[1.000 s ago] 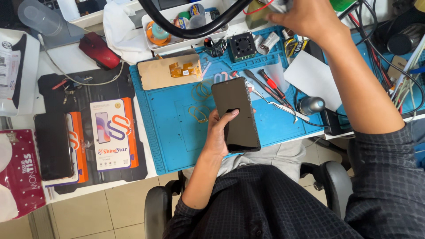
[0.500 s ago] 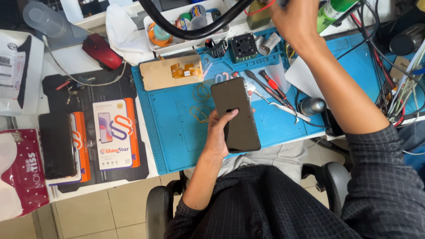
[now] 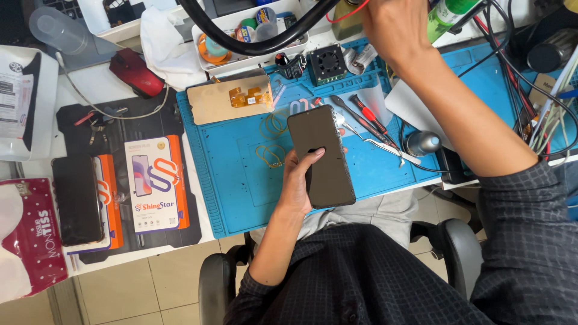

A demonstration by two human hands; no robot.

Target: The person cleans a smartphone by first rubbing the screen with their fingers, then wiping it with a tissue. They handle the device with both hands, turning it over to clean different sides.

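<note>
While your left hand (image 3: pixel 298 186) cradles the dark rectangular glass phone (image 3: pixel 320 155) at frame centre, thumb steadying its face above the blue silicone work mat (image 3: pixel 241 174), your right hand (image 3: pixel 394 24) reaches top centre; its grip can't be told.

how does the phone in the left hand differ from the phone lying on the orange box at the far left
The held phone is gripped in the left hand above the blue mat; the other phone lies flat, untouched, on an orange box. The held phone tilts diagonally in the frame; the other lies nearly square to the table edge. The held phone's face looks greyer, the other blacker. Both are dark rectangular slabs with blank faces.
</note>
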